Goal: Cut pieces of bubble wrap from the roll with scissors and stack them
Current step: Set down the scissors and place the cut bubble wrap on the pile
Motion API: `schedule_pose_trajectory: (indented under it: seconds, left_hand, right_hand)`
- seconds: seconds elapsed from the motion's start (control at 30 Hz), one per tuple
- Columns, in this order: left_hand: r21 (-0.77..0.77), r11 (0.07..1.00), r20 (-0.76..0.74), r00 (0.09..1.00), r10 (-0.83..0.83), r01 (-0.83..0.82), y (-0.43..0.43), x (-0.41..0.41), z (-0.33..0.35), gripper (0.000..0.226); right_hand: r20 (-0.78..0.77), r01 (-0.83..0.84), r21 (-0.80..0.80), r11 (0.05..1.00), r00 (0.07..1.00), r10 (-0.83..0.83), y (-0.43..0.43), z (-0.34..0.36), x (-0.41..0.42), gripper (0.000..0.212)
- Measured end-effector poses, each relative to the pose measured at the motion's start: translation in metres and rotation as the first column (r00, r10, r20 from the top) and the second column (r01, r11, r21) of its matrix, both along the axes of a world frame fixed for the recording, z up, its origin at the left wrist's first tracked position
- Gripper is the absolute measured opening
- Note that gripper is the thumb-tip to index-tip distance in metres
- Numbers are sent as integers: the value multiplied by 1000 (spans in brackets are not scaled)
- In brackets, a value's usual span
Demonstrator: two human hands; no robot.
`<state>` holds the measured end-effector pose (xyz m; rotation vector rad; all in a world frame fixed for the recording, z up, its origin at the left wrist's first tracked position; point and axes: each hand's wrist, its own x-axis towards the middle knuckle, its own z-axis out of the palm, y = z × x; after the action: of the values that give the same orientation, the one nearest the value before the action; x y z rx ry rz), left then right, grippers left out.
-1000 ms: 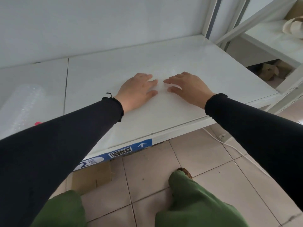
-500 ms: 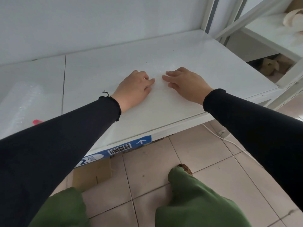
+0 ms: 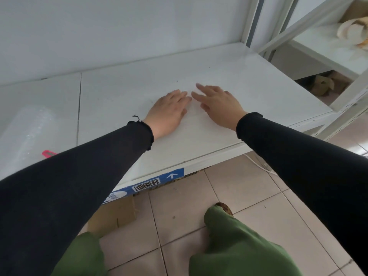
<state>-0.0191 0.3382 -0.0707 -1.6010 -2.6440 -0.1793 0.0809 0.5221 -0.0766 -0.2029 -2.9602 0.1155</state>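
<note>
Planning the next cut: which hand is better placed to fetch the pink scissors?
Left, probably. The scissors lie beside the roll, on the side of the left hand; the right hand would have to cross that arm.

Both hands lay flat on the white shelf (image 3: 258, 86), palms down. The left hand (image 3: 169, 110) and the right hand (image 3: 217, 106) sat side by side, their straight fingers (image 3: 182, 96) angled toward each other with the tips almost meeting. Whether a clear sheet lay under them could not be told. Well to the left rested the bubble wrap roll (image 3: 25, 132), with the pink scissors (image 3: 48, 153) just beside it, mostly hidden by the black sleeve (image 3: 79, 176). A blue box (image 3: 147, 184) showed below the shelf edge, above the tiled floor (image 3: 249, 196).
</note>
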Motion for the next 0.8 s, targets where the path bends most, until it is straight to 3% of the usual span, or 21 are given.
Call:
schedule_pose_trajectory:
  seconds: [0.1,0.23,0.4,0.47,0.53,0.63,0.73,0.8]
  left_hand:
    - [-144,988,110,991,75,-59,-6,-7,-4,57]
    - [-179,982,219,971,98,-58,-7,-12,-4,60]
    - [-204,974,276,948,157,-101,-1,-11,9,59]
    - [-107,982,379,907,185,-156,-2,-16,23,53]
    - [62,960,516,832,203,-273,-3,-24,33,42]
    - [84,917,476,824,307,-390,-2,-30,39,47]
    - [-93,886,522,736,432,-454,7,-34,45,61]
    - [-152,890,633,649,422,-430,13,-40,50,50]
  right_hand:
    - [150,13,-56,998,989,-5,5,-5,4,52]
    - [217,51,-166,985,976,-14,5,0,5,54]
    - [121,151,-413,898,987,-110,-3,7,3,47]
    - [18,188,-567,802,976,-216,-3,15,1,29]
    - [-8,228,-566,792,959,-282,-1,21,0,18]
    - [40,347,-437,830,929,-367,-3,29,0,41]
    - [208,494,-459,739,868,-450,-2,40,-4,66]
    - [318,539,-512,669,843,-435,0,50,-8,64]
